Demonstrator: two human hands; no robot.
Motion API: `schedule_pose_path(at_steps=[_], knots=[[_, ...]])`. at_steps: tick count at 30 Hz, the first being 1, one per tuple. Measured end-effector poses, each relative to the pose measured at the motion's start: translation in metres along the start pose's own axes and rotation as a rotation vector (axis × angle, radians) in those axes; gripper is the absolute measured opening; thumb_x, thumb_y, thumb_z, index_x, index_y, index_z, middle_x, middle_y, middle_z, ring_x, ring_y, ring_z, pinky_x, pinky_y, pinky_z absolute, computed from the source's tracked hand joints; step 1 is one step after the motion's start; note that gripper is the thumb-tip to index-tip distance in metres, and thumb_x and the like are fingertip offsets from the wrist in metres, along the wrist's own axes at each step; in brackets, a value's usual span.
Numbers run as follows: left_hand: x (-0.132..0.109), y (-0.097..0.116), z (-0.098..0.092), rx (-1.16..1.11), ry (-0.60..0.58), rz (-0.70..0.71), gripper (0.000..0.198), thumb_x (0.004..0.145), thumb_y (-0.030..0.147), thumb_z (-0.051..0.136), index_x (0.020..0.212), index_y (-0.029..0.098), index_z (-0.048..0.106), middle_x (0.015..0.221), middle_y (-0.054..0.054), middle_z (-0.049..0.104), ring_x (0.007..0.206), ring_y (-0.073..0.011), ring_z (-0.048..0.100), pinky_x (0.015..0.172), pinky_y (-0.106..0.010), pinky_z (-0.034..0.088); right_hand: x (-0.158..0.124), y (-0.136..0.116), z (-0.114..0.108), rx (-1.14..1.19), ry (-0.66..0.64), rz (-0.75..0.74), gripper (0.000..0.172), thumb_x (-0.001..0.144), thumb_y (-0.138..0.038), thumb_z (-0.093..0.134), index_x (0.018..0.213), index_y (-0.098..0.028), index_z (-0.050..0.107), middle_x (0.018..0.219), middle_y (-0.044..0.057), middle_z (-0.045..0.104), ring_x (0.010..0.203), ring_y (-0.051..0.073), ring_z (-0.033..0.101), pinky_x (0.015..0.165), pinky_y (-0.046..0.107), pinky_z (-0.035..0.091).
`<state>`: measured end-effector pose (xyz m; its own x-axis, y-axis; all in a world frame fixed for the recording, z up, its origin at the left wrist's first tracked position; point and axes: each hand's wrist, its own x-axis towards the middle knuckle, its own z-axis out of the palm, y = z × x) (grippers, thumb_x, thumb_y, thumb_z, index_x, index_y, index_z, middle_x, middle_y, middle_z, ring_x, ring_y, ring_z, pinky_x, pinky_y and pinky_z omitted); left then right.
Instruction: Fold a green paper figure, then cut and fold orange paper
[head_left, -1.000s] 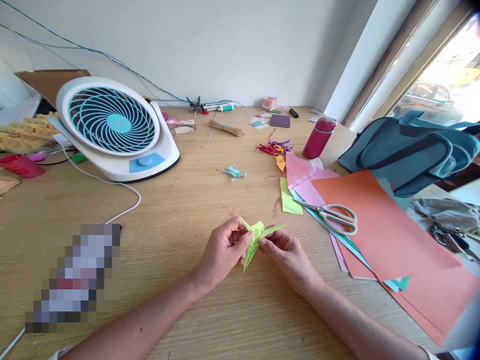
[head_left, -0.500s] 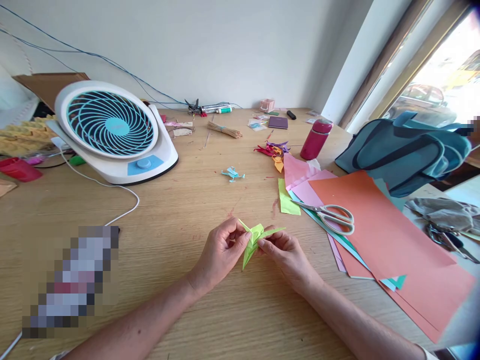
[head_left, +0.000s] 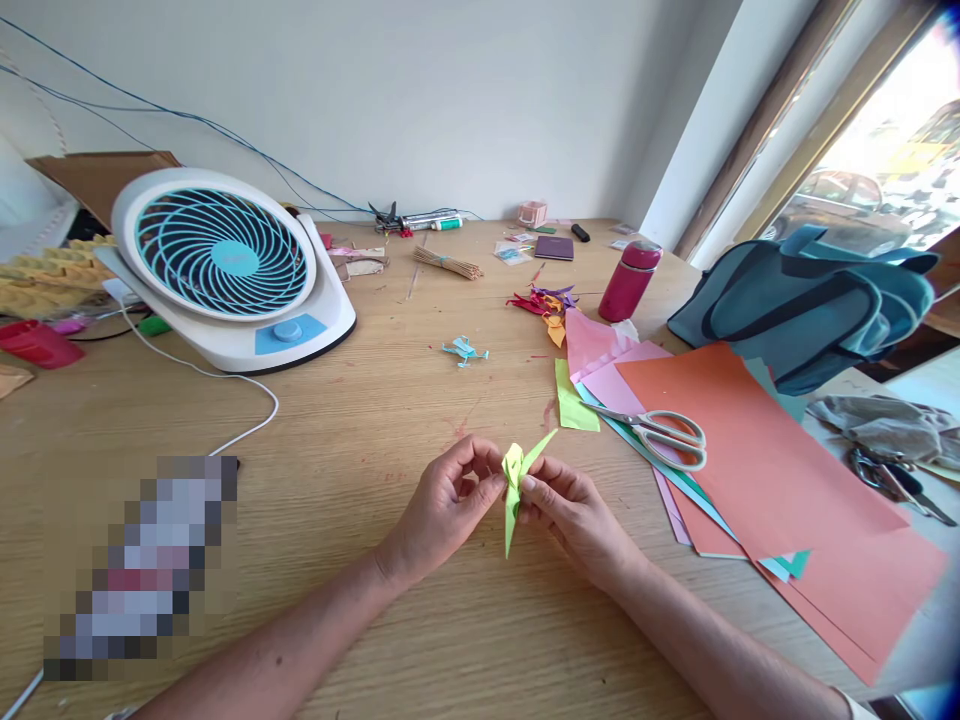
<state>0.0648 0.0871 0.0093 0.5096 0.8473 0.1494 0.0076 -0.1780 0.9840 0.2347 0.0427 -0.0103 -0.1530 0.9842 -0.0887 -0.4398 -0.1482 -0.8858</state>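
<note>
A small folded green paper figure (head_left: 516,480) is held just above the wooden table (head_left: 375,420), between both hands. My left hand (head_left: 450,505) pinches its left side with thumb and fingertips. My right hand (head_left: 574,515) pinches its right side, fingers curled. One narrow green point sticks up to the right, another hangs down below the fingers.
Scissors (head_left: 660,430) lie on a stack of orange, pink and teal paper sheets (head_left: 757,450) at the right. A white and blue fan (head_left: 225,265) with its cord stands at the back left. A small blue paper figure (head_left: 465,351), a red bottle (head_left: 630,280) and a teal bag (head_left: 810,300) lie beyond.
The green paper figure has been squeezed narrower and turned more upright; its left point no longer shows. Both hands stay pinched on it in the same place.
</note>
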Motion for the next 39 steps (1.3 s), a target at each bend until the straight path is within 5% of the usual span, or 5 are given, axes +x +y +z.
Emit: schedule_pose_path(at_steps=[6, 12, 22, 29, 39], knots=[[0.004, -0.012, 0.002, -0.218, -0.083, -0.173, 0.049, 0.079, 0.038, 0.075, 0.12, 0.02, 0.057, 0.104, -0.007, 0.061, 0.083, -0.015, 0.059, 0.072, -0.027, 0.051, -0.003, 0.002, -0.006, -0.039, -0.086, 0.076, 0.026, 0.086, -0.045, 0.068, 0.084, -0.019, 0.073, 0.072, 0.0, 0.062, 0.067, 0.011, 0.051, 0.066, 0.023, 0.04], [0.004, -0.004, 0.005, -0.463, -0.149, -0.241, 0.026, 0.074, 0.032, 0.081, 0.089, 0.016, 0.067, 0.095, -0.003, 0.063, 0.067, -0.0101, 0.057, 0.057, -0.022, 0.047, -0.004, 0.007, -0.007, -0.092, -0.198, 0.114, 0.036, 0.088, -0.051, 0.063, 0.082, -0.018, 0.073, 0.074, 0.002, 0.065, 0.067, 0.013, 0.053, 0.07, 0.026, 0.042], [0.007, -0.005, 0.001, -0.261, 0.181, -0.239, 0.024, 0.068, 0.032, 0.084, 0.072, 0.014, 0.07, 0.07, 0.0, 0.069, 0.068, -0.0111, 0.058, 0.069, -0.022, 0.047, 0.0, 0.004, -0.003, -0.102, 0.002, -0.033, 0.029, 0.089, -0.048, 0.062, 0.08, -0.02, 0.067, 0.076, 0.001, 0.059, 0.073, 0.016, 0.052, 0.071, 0.028, 0.043], [0.005, -0.009, 0.003, -0.018, 0.164, -0.071, 0.014, 0.076, 0.029, 0.077, 0.078, 0.017, 0.07, 0.077, -0.001, 0.069, 0.073, -0.013, 0.061, 0.07, -0.022, 0.048, 0.003, 0.003, -0.001, -0.172, 0.125, -0.104, 0.025, 0.078, -0.043, 0.076, 0.081, -0.02, 0.067, 0.078, 0.0, 0.062, 0.073, 0.014, 0.053, 0.071, 0.026, 0.042], [0.003, -0.011, 0.004, 0.017, 0.155, -0.106, 0.019, 0.076, 0.032, 0.076, 0.081, 0.016, 0.068, 0.081, -0.004, 0.07, 0.076, -0.016, 0.065, 0.072, -0.025, 0.051, 0.004, 0.005, -0.001, -0.212, 0.154, -0.142, 0.026, 0.076, -0.043, 0.077, 0.077, -0.02, 0.065, 0.073, -0.001, 0.06, 0.067, 0.013, 0.05, 0.065, 0.026, 0.04]])
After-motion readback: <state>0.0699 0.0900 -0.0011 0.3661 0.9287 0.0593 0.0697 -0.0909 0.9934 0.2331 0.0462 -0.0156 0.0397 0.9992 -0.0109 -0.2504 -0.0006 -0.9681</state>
